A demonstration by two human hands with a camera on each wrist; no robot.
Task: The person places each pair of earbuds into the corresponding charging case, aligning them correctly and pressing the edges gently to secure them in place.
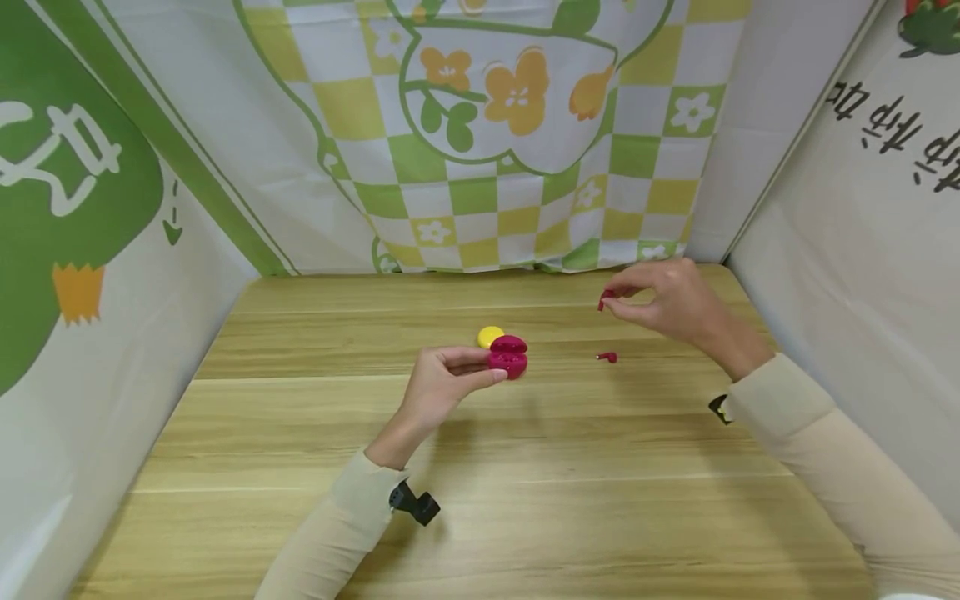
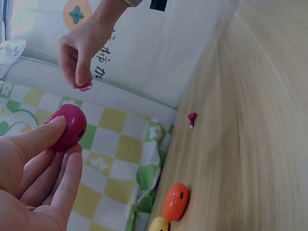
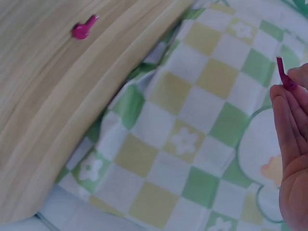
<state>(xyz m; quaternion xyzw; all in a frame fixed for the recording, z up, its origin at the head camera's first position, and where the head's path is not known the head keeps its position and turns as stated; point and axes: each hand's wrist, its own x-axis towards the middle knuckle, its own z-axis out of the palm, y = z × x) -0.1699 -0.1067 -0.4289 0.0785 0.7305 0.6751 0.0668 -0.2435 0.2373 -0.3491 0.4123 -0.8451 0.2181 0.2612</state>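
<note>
My left hand (image 1: pixel 438 379) grips a crimson earbud case (image 1: pixel 508 367) between thumb and fingers, above the table. Its lid stands raised in the head view; in the left wrist view the case (image 2: pixel 72 125) shows its glossy outside. Farther right, my right hand (image 1: pixel 675 304) pinches a crimson earbud (image 1: pixel 604 300) by thumb and fingertips, stem pointing away from the palm in the right wrist view. A second crimson earbud (image 1: pixel 609 357) lies on the tabletop below that hand, also seen in the right wrist view as an earbud (image 3: pixel 83 31) on the wood.
A yellow round case (image 1: pixel 490 337) sits on the wooden table (image 1: pixel 570 517) behind the crimson one. In the left wrist view an orange case (image 2: pixel 175 202) lies beside the yellow. A checked cloth (image 1: pixel 480 196) hangs along the back edge, with printed white walls at both sides.
</note>
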